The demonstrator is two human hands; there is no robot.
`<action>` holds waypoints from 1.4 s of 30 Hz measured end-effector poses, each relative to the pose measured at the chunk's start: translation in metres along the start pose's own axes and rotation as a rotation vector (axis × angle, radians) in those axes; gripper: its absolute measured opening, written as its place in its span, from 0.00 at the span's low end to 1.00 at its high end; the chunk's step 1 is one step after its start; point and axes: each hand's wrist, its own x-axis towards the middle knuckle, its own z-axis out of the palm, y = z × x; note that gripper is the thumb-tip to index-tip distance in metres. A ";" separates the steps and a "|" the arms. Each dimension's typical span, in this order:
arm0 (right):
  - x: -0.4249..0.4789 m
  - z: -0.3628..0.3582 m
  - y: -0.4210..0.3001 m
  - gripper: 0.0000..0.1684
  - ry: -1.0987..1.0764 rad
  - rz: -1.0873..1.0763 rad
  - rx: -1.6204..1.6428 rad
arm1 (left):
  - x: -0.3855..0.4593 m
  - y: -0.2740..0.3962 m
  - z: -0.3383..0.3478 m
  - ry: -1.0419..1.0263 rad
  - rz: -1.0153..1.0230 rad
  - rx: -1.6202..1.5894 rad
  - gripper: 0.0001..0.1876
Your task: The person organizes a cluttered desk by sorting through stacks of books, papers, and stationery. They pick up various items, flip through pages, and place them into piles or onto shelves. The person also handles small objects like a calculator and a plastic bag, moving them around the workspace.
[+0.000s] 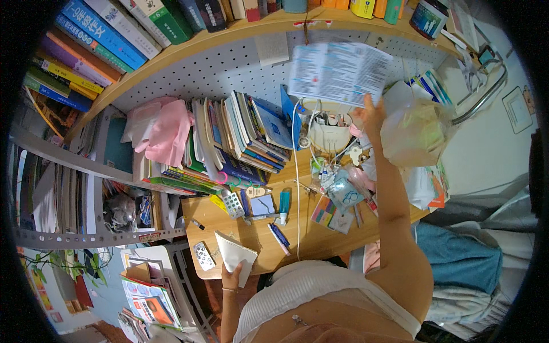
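Observation:
My right hand is raised at the back of the desk and grips the lower right corner of a printed paper sheet. Behind the sheet is a white pegboard. My left hand, low at the desk's front left corner, holds a folded white paper or small notebook. Near that hand lie a blister pack and a small dark object. Two pens, a teal tube and a pale blue note pad rest on the wooden desk.
Books stand at the back left, with pink cloth over some. A white cable crosses the desk. Plastic pouches and a white organizer lie right of it. A plastic bag hangs beside my right arm; a bookshelf overhangs the desk.

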 end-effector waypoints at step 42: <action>-0.043 -0.053 0.016 0.11 0.176 0.453 -0.123 | 0.015 -0.010 0.016 0.150 0.041 0.099 0.18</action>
